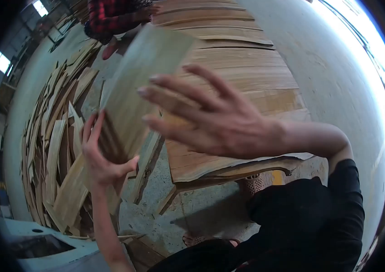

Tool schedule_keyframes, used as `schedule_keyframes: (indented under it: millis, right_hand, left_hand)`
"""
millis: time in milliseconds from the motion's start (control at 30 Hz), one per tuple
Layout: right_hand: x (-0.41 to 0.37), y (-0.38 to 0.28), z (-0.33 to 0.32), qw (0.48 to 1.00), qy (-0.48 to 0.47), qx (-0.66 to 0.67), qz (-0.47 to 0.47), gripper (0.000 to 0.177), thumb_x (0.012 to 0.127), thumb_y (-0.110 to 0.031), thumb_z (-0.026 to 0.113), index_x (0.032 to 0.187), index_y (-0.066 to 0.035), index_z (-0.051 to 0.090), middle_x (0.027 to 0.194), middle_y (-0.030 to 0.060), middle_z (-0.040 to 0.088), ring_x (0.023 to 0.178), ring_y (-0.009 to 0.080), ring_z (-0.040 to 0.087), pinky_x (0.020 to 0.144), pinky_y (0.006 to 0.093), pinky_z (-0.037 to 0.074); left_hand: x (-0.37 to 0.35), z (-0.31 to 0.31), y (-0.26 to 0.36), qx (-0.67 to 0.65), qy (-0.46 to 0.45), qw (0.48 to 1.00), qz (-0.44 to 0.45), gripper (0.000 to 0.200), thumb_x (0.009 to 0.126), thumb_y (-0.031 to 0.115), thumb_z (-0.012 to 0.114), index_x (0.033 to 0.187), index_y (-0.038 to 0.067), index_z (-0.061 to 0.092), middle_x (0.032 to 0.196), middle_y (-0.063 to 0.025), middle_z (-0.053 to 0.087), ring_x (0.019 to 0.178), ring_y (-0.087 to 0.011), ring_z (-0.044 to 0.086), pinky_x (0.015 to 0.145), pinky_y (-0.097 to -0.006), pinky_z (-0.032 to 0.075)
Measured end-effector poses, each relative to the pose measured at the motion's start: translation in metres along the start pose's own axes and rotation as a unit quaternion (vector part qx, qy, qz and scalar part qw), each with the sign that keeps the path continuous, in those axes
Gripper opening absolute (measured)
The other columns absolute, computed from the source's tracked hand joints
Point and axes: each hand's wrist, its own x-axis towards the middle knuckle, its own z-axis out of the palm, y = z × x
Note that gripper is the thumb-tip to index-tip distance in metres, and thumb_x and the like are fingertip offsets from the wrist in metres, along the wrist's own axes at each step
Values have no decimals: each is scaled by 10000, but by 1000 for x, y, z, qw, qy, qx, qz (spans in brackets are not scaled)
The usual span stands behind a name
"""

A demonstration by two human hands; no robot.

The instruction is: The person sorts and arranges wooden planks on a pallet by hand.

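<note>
Grip of the left hand is clamped on the lower end of a flat, straight-edged wooden board, fingers along one edge and thumb at the other. The board stands tilted above the floor, between a heap of offcuts and a row of planks; its pale, smooth face is motion-blurred, its lower end streaked brown. Fingers spread apart, the right hand hangs at the board's side, over the planks; whether it touches the board, I cannot tell. Those planks are reddish-brown and grained, the nearest ragged-edged. The offcuts are long, splintery strips. Beyond, a person's checked sleeve shows red and black.
</note>
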Motion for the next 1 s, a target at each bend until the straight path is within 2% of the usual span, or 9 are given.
schedule_keyframes:
  millis: [67,200,333,467,600,700,800,900,1000]
  right_hand:
    - [9,-6,21,993,31,-115,-7,614,882,-354,777,1435,-166,587,1544,157,511,1458,387,420,1263,640,178]
    - [-26,38,34,990,-26,-119,74,559,926,-180,710,1466,-169,570,1546,191,505,1433,377,484,1135,590,467]
    - [-76,80,19,992,-13,-100,80,289,952,-183,699,1238,-137,694,1117,119,751,932,255,755,735,362,656]
    - [-90,131,-28,985,-61,27,156,102,890,-222,798,978,-173,777,828,-1,772,700,112,734,610,280,613]
    - [-75,189,-32,925,-26,57,374,426,783,-471,885,702,-95,702,577,-15,608,505,106,492,536,311,407]
    - [-77,253,16,938,-17,41,344,577,783,-651,815,769,-80,734,604,39,637,512,147,558,561,361,469]
    - [-80,272,65,889,-107,128,426,640,796,-692,781,986,-82,767,848,132,728,781,213,689,749,402,546]
    - [-123,249,94,910,-219,-16,351,865,774,-769,741,1369,-147,656,1390,195,603,1336,367,518,1102,495,444]
    - [-163,206,84,910,-216,93,342,1180,675,-854,724,1607,-216,382,1650,231,302,1547,424,221,1272,566,189]
  left_hand:
    - [49,6,35,3,-30,996,82,1231,423,469,903,1469,-51,516,1427,-268,524,1365,-413,472,1143,-519,393]
    - [96,36,70,-24,-81,983,163,1221,449,461,916,1488,-28,499,1447,-238,520,1380,-411,454,1160,-516,361]
    - [95,51,107,98,-80,979,162,1156,518,404,937,1511,18,487,1458,-224,519,1409,-398,427,1175,-503,338]
    - [74,51,81,187,35,950,249,998,610,309,965,1465,29,534,1476,-139,562,1407,-345,474,1139,-480,407]
    - [81,70,38,100,241,953,155,963,662,457,969,1426,32,566,1386,-108,616,1331,-295,543,1119,-464,428]
    - [100,109,15,-64,140,988,23,1201,613,518,982,1514,-36,413,1463,-186,519,1367,-342,495,1148,-482,407]
    - [114,148,0,-177,41,981,-72,1380,557,573,987,1560,-73,293,1498,-253,460,1413,-375,445,1191,-477,365]
    - [114,164,-4,-105,-12,991,-76,1513,497,607,993,1583,-94,207,1538,-308,394,1463,-408,384,1220,-478,329]
    - [107,157,10,-83,-101,987,-90,1544,495,578,1005,1596,-105,165,1602,-311,326,1503,-400,332,1233,-468,303]
